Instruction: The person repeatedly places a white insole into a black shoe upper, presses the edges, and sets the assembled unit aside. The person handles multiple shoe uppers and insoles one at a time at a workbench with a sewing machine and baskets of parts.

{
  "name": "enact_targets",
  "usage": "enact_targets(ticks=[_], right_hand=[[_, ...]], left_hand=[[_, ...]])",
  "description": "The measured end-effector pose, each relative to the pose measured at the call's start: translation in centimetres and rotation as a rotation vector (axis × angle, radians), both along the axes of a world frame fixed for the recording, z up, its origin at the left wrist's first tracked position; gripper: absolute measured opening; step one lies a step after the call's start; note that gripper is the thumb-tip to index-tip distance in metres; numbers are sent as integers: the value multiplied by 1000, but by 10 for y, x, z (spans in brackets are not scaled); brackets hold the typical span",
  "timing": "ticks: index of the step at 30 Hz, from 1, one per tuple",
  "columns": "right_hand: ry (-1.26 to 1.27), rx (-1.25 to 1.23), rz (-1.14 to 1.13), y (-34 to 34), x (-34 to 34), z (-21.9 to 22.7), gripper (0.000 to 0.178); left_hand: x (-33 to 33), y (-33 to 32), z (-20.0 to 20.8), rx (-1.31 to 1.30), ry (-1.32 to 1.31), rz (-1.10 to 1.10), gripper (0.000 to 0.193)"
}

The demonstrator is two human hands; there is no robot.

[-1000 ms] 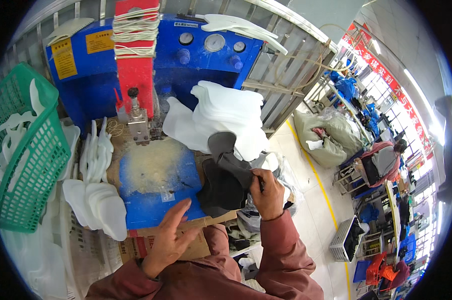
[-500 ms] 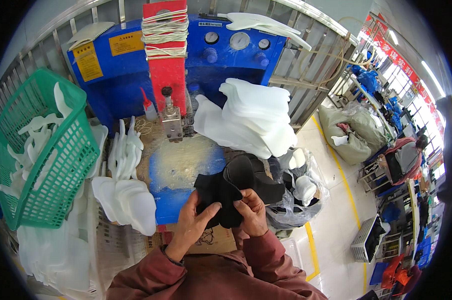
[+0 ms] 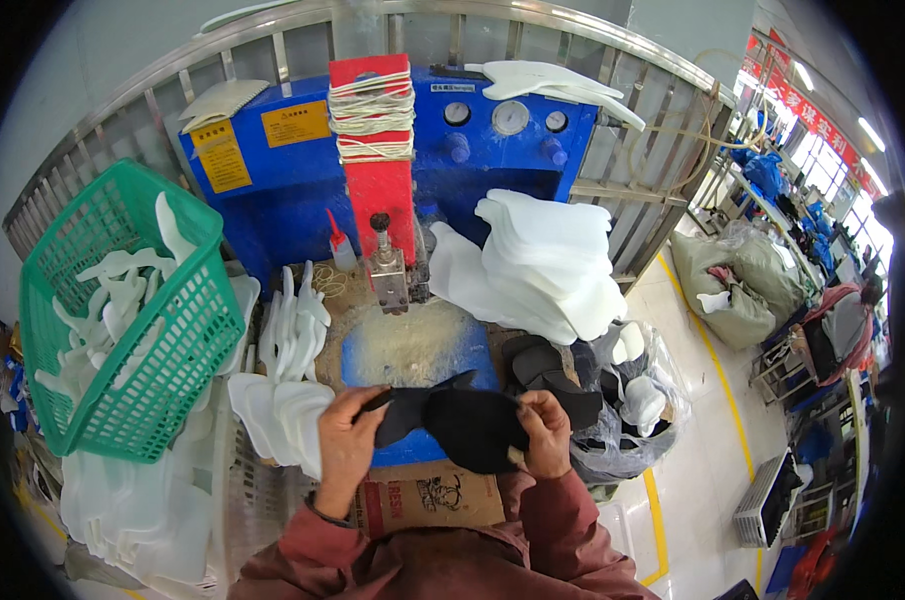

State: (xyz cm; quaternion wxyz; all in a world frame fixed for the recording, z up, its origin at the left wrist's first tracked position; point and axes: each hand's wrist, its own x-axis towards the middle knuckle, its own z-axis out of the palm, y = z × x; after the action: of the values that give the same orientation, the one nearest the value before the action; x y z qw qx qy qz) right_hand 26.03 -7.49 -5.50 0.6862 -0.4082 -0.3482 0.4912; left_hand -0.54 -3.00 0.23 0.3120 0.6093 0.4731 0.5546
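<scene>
In front of my body a black fabric piece [image 3: 468, 425], shaped much like a shoe upper, is stretched sideways between both hands. My left hand [image 3: 345, 445] pinches its left end between thumb and fingers. My right hand [image 3: 547, 435] grips the right end, where a small pale bit shows by the fingertips. Just beyond the fabric lies the blue work plate [image 3: 361, 360] of the machine, dusted with cream powder. Above that plate hangs the metal machine head [image 3: 388, 283] on a red column [image 3: 375, 190]. More black pieces [image 3: 555, 378] rest in a pile beyond my right hand.
White curved sheets [image 3: 543, 260] are stacked behind the plate, other white pieces [image 3: 283, 420] at its left. A green basket [image 3: 153, 380] of white parts stands far left. A clear plastic bag [image 3: 663, 440] sits at right. Across the aisle, a person [image 3: 841, 325] is at the benches.
Both hands have moved apart, spreading the black piece that was folded between them. The view has shifted, and the pile of black pieces now shows more fully.
</scene>
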Motion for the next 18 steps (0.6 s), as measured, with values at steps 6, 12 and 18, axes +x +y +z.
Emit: enact_targets(ticks=[6, 12, 18], right_hand=[[-537, -15, -174, -27, -10, 34, 18], [-249, -44, 370, -52, -60, 46, 39], [754, 7, 693, -13, -86, -18, 67]], left_hand=[[-9, -16, 33, 54, 341, -90, 21], [8, -26, 42, 85, 496, -136, 16], [13, -42, 44, 69, 615, -239, 12]])
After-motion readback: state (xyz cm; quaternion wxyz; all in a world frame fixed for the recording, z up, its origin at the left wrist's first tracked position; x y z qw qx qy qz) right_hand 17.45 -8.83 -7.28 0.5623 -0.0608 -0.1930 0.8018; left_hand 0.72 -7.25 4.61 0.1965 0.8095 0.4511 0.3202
